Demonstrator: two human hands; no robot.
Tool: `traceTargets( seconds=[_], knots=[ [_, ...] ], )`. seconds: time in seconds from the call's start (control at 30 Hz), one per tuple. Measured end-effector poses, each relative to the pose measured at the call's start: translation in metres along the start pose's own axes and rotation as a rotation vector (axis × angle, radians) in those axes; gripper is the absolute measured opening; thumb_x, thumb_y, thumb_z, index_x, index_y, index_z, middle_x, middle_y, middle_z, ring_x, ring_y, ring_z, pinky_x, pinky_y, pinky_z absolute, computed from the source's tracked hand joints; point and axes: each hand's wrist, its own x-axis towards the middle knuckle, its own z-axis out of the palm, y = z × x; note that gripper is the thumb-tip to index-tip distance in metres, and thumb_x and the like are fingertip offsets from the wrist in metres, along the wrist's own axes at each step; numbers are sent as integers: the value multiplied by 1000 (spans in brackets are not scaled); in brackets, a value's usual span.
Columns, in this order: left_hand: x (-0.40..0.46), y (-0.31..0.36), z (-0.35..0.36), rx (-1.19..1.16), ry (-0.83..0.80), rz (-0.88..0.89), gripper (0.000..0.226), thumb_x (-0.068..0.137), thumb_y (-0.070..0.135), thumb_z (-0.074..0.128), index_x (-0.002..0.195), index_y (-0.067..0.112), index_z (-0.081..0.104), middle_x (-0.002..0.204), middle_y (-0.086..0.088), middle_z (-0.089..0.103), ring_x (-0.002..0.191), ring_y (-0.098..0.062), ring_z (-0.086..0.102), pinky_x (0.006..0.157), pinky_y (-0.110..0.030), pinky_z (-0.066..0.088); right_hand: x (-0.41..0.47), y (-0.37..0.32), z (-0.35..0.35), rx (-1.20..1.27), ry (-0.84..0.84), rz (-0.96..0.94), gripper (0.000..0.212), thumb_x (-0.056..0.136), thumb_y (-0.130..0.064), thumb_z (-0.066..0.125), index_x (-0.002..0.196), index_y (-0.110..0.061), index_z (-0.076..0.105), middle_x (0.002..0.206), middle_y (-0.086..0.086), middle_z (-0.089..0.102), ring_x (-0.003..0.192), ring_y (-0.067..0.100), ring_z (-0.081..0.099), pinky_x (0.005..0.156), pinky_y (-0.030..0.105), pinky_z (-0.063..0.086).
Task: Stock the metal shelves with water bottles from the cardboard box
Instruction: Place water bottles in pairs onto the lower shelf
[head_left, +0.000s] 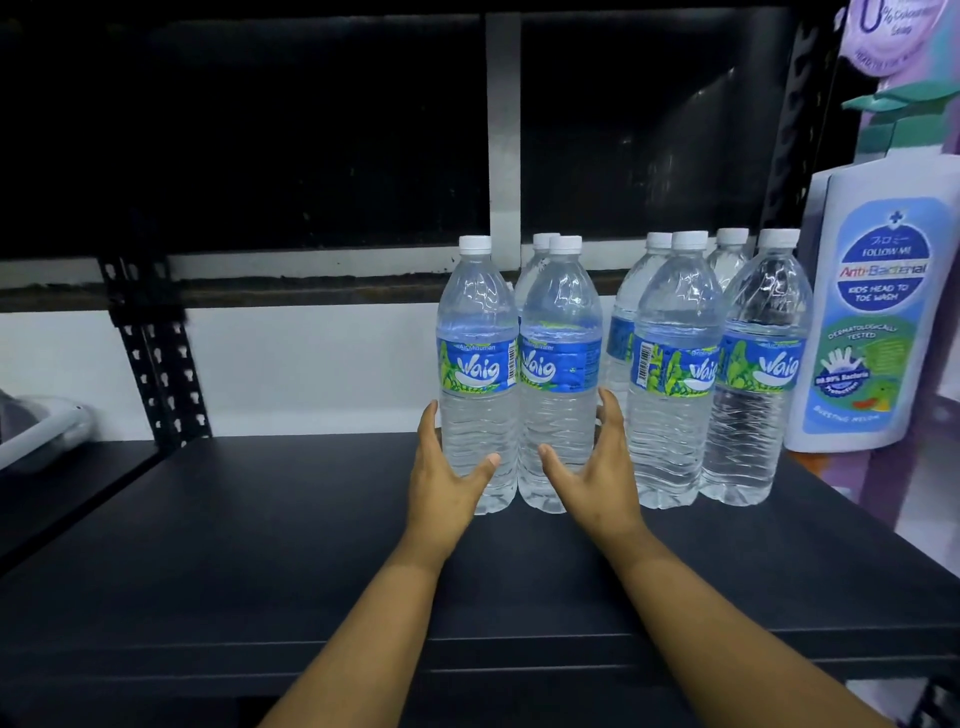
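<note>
Scene dim overall; light falls from above/front. Clear plastic water bottles w/ blue labels (561, 374) carry small white glints and are in sharp focus. Matte black metal shelf deck (260, 545) shows soft, faint shadows. Dark panel behind the rack (260, 130) is nearly black, no detail. Wide-angle bending at edges; white anti-bacterial wash bottle (878, 312) at right looks stretched, slightly soft.

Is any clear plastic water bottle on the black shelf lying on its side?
No, every clear plastic water bottle stands upright with its white cap on top on the black metal shelf.
</note>
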Motion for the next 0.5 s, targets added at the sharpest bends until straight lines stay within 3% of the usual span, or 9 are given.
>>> traceTargets(
  seconds=[0.1, 0.27, 0.4, 0.5],
  knots=[
    [-2, 0, -1, -8, -3, 16, 89, 80, 25, 78, 147, 36, 20, 136, 6, 53, 122, -9, 55, 103, -39, 48, 1, -1, 0, -1, 9, -5, 95, 77, -32, 78, 149, -25, 16, 147, 5, 31, 138, 16, 31, 113, 38, 31],
    [-4, 3, -1, -36, -27, 20, 81, 87, 15, 68, 145, 45, 20, 138, 12, 51, 122, -4, 54, 104, -38, 47, 1, -2, 2, -67, 43, -3, 102, 68, -41, 83, 144, -37, 16, 122, -1, 29, 121, 24, 42, 100, 32, 36],
    [-3, -1, -2, -35, -16, 7, 82, 87, 18, 68, 146, 47, 19, 139, 10, 52, 123, -7, 54, 105, -44, 46, 0, -1, -2, -32, 29, -10, 92, 78, -26, 78, 149, -24, 19, 138, 8, 39, 127, 25, 43, 103, 43, 42],
    [-3, 0, -2, -40, -16, 9, 82, 87, 18, 70, 145, 45, 20, 139, 8, 52, 124, -8, 54, 104, -44, 46, -1, -2, -2, -12, 36, -25, 89, 77, -30, 76, 148, -21, 22, 138, 7, 39, 129, 21, 41, 108, 42, 38]
  ],
)
